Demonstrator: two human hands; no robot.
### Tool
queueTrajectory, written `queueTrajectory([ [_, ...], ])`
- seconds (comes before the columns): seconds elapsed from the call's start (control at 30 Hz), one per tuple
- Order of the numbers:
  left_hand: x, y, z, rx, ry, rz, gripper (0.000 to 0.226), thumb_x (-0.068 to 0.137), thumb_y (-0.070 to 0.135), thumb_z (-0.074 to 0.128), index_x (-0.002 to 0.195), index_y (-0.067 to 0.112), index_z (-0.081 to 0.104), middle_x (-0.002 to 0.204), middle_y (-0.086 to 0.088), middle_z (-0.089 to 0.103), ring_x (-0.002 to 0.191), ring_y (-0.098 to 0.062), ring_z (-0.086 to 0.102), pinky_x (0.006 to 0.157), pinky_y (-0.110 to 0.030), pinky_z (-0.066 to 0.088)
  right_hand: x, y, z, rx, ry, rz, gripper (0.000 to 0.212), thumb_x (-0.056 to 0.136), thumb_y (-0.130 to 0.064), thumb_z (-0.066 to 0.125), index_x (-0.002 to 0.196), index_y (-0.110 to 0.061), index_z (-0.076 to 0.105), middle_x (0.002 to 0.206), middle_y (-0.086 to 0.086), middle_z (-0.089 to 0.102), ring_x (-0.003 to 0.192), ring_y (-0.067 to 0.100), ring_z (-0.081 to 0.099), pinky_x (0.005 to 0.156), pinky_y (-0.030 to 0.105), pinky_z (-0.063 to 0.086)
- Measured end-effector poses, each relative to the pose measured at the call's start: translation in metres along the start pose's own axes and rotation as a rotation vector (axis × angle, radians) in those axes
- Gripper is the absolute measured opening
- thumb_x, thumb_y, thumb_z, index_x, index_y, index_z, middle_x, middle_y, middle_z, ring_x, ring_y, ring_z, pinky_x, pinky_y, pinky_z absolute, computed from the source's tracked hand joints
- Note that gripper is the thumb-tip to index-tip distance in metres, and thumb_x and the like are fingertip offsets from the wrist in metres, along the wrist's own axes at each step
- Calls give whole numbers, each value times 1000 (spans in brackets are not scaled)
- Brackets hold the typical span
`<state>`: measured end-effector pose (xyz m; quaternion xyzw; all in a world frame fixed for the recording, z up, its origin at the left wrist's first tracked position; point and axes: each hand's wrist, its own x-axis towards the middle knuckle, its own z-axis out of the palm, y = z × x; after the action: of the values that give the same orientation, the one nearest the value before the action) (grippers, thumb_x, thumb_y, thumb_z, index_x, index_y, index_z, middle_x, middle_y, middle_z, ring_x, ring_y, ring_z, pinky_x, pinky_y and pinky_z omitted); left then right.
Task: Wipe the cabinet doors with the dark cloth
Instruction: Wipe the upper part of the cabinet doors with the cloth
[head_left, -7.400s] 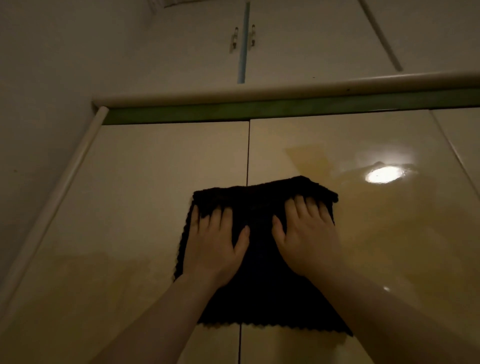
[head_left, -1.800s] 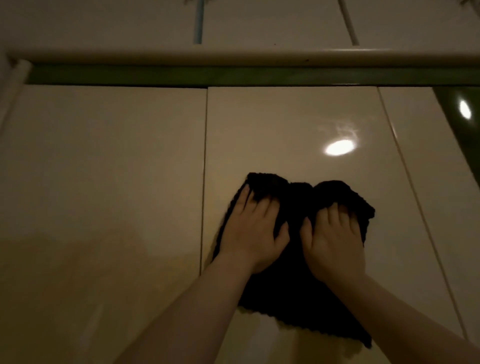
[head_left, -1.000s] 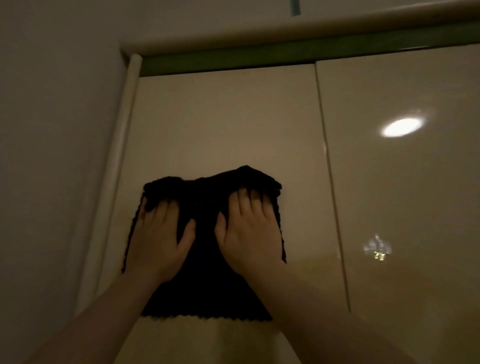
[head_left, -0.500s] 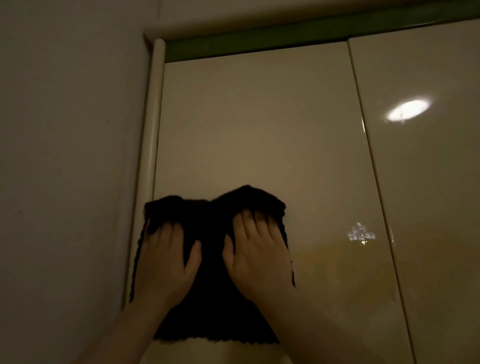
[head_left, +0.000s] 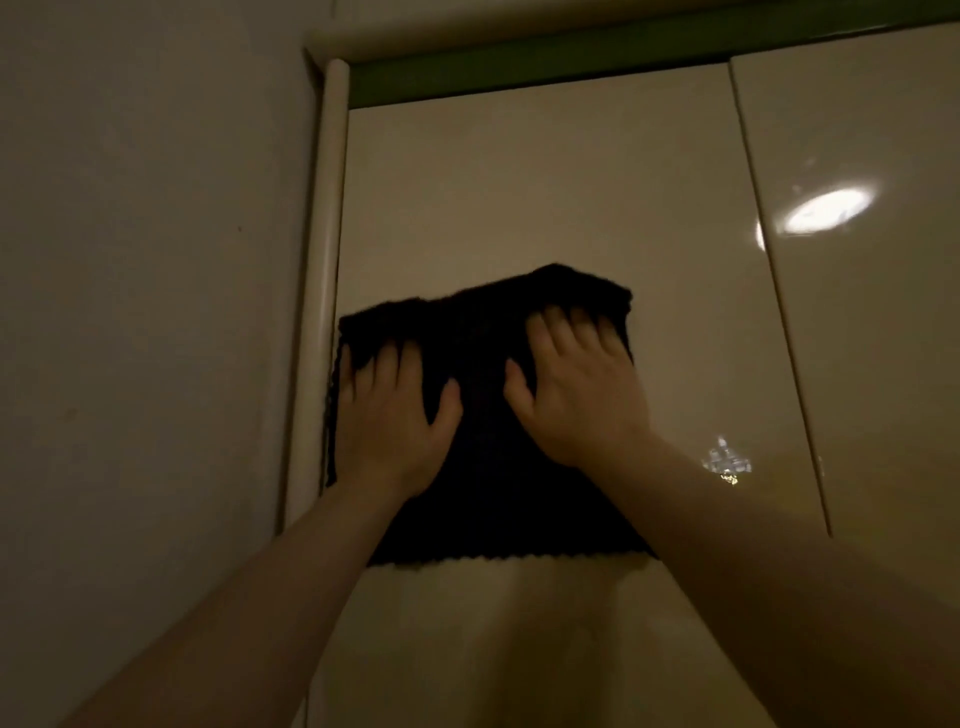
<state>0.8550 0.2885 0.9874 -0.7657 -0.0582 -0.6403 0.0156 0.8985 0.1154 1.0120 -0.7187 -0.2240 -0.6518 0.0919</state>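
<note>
The cloth (head_left: 483, 441) lies flat against the left door (head_left: 545, 197), its left edge touching the door's left edge beside the trim (head_left: 317, 260). It is black, ribbed, roughly square, with a bunched top edge and a scalloped bottom edge. Both hands press it with flat, spread fingers; neither grips it. The left hand (head_left: 387, 415) covers the cloth's left side, the right hand (head_left: 576, 389) its upper right. Unwiped door surface extends above and to the right; the right hand is nearer the second door (head_left: 857, 338).
</note>
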Motion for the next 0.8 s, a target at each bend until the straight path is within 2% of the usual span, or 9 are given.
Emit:
queueTrajectory([
  [0.1, 12, 1, 2, 3, 7, 5, 70, 94, 51, 21, 143, 5, 38, 139, -19, 48, 126, -34, 42, 117, -52, 20, 4, 1, 4, -12, 29, 23, 56, 94, -42, 32, 131, -5, 51, 133, 14, 56, 122, 33, 49, 107, 46, 32],
  [0.2, -6, 0, 5, -28, 9, 21, 65, 95, 49, 25, 133, 2, 48, 125, -20, 57, 113, -35, 51, 107, -57, 33, -18, -5, 6, 5, 32, 67, 51, 96, -39, 33, 129, -4, 52, 130, 15, 57, 119, 33, 51, 106, 45, 33],
  [0.3, -41, 1, 9, -38, -14, 40, 59, 96, 46, 29, 121, 1, 56, 113, -19, 62, 102, -34, 56, 103, -59, 37, -59, -8, 8, -2, 17, 61, 47, 97, -36, 35, 125, -4, 55, 125, 15, 59, 116, 33, 52, 104, 45, 35],
  [0.43, -94, 6, 12, -67, -81, 91, 49, 96, 42, 30, 114, 8, 61, 103, -11, 65, 96, -31, 60, 107, -57, 34, -113, -9, 8, 0, -59, 46, 45, 97, -35, 35, 123, -5, 57, 124, 14, 60, 115, 33, 53, 104, 46, 36],
  [0.6, -135, 17, 16, -57, -154, 177, 44, 95, 37, 34, 120, 11, 61, 107, -6, 68, 101, -23, 61, 119, -49, 14, -155, 0, 8, 10, -71, 3, 38, 93, -33, 42, 107, -7, 65, 114, 14, 66, 104, 33, 60, 98, 43, 36],
  [0.8, -111, 31, 11, -28, -140, 164, 52, 94, 43, 33, 120, 8, 61, 112, -11, 67, 107, -28, 59, 118, -51, 15, -139, 21, 1, -9, -79, -39, 43, 91, -36, 43, 116, -7, 62, 119, 13, 65, 106, 32, 58, 96, 42, 36],
])
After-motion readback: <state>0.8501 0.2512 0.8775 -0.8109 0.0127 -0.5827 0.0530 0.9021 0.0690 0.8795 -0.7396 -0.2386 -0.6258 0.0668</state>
